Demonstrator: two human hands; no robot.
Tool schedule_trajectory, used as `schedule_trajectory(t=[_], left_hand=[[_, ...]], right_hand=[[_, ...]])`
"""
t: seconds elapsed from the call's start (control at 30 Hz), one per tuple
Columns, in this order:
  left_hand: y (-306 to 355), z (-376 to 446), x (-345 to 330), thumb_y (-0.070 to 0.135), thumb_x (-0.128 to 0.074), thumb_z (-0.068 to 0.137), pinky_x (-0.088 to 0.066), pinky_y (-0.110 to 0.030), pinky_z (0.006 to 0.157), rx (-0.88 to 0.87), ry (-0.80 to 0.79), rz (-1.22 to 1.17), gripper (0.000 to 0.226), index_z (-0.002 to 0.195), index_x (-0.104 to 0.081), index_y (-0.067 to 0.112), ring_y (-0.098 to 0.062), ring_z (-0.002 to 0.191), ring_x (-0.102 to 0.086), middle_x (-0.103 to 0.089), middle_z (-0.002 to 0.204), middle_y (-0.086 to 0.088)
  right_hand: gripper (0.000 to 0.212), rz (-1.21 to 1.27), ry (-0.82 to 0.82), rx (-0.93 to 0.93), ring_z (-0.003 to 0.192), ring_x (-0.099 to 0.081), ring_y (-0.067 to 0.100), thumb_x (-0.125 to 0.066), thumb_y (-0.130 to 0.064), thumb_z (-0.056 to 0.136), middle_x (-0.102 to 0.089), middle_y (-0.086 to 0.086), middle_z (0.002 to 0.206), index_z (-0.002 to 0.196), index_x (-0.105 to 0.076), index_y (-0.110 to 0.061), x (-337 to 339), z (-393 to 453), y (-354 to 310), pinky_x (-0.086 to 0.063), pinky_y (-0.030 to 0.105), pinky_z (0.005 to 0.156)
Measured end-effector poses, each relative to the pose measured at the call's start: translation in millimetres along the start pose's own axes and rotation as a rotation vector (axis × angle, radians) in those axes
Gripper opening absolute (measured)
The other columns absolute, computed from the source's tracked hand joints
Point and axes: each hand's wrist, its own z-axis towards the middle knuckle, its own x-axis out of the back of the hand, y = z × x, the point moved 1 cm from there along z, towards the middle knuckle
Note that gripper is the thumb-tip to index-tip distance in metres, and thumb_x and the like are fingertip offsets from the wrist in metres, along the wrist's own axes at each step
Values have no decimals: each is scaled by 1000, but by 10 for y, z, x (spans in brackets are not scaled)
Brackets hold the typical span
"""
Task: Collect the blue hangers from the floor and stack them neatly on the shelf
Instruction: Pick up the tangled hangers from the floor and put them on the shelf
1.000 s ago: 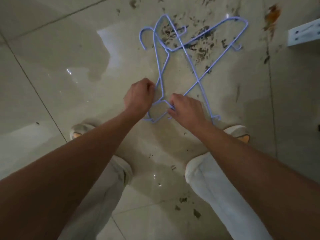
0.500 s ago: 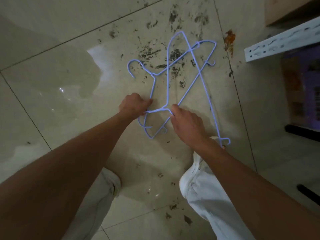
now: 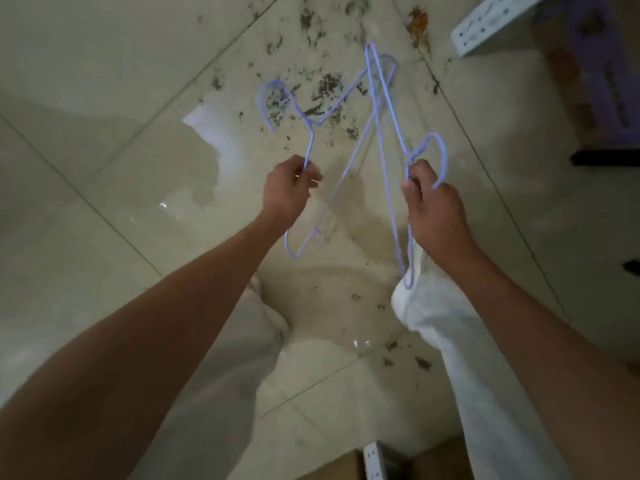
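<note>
L hand (image 3: pixel 289 188) pinches the neck of one thin blue wire hanger (image 3: pixel 313 123); R hand (image 3: pixel 434 206) grips a second blue wire hanger (image 3: pixel 391 123) near its hook. Both were flat on the stained, glossy tile floor (image 3: pixel 138 98) 1 s ago, now lifted clear w/ far ends crossing. Pickup looks done; perforated white metal shelf rail (image 3: pixel 485 26) upper R is prob next stop.

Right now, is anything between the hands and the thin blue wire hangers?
No. The left hand grips one thin blue wire hanger; the right hand grips the other hanger near its hook.
</note>
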Motion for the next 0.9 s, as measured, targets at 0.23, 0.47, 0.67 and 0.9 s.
schedule_trajectory(t=[0.23, 0.47, 0.67, 0.9], left_hand=[[1510, -1664, 750, 3, -53, 94, -43, -25, 54, -153, -198, 92, 37, 122, -71, 19, -17, 51, -48, -80, 81, -10], [3128, -3958, 1332, 17, -48, 109, -28, -17, 39, -327, -399, -4, 30, 106, -76, 7, -2, 40, -36, -52, 58, 2], [3761, -5875, 1192, 15, -49, 110, -20, -15, 38, -415, -657, -78, 28, 112, -73, 2, -2, 38, -27, -51, 60, -1], [3738, -7463, 365, 16, -51, 108, -21, -10, 38, -509, -1051, 34, 26, 105, -76, 7, -2, 37, -26, -50, 52, 7]], right_hand=[[22, 237, 255, -382, 84, -66, 41, -45, -15, 108, -66, 24, 91, 114, -61, -1, 1334, -1376, -1321, -50, 53, 75], [22, 206, 516, -661, 86, -68, 43, -43, -28, 108, -71, 17, 91, 117, -58, -15, 3152, -3454, -2287, -48, 45, 66], [25, 220, 900, -934, 70, -70, 40, -41, -32, 106, -72, 14, 78, 117, -60, -18, 3994, -5466, -2612, -42, 38, 55], [20, -15, 1125, -1388, 43, -62, 23, -34, -42, 104, -43, -5, 51, 99, -51, -32, 4035, -7429, -2507, -33, 24, 42]])
